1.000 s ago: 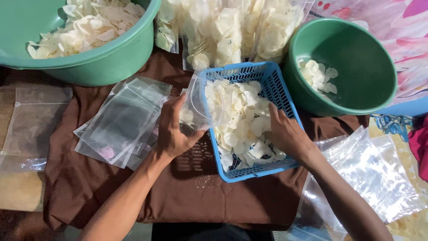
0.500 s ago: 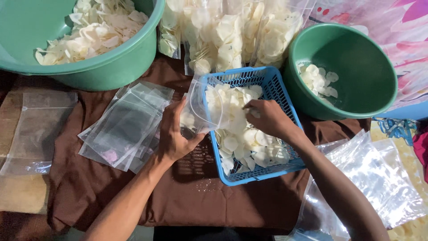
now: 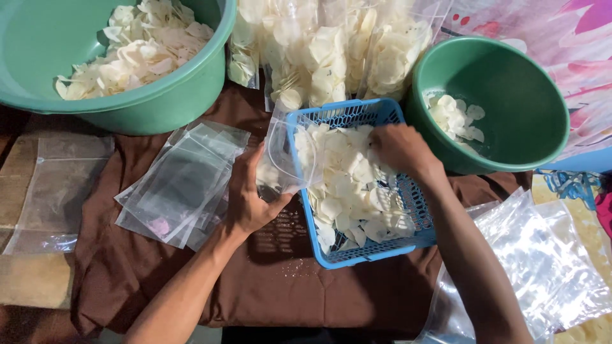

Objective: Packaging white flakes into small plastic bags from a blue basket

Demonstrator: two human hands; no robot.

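While the left hand [image 3: 250,202] grips a small clear plastic bag [image 3: 284,159], mouth held open against the blue mesh basket [image 3: 382,245], the right hand [image 3: 400,148] rests curled, palm down, on thin pale white chips [image 3: 344,191] heaped inside; what it grasps is hidden.

Two bare forearms, left hand [image 3: 250,202] and right hand [image 3: 400,148] ungloved, no sleeves.

Brown cloth [image 3: 280,299] over wooden surface [image 3: 19,191], pink floral sheet [image 3: 574,38] behind

Brown cloth [image 3: 191,286] under basins, basket, bags
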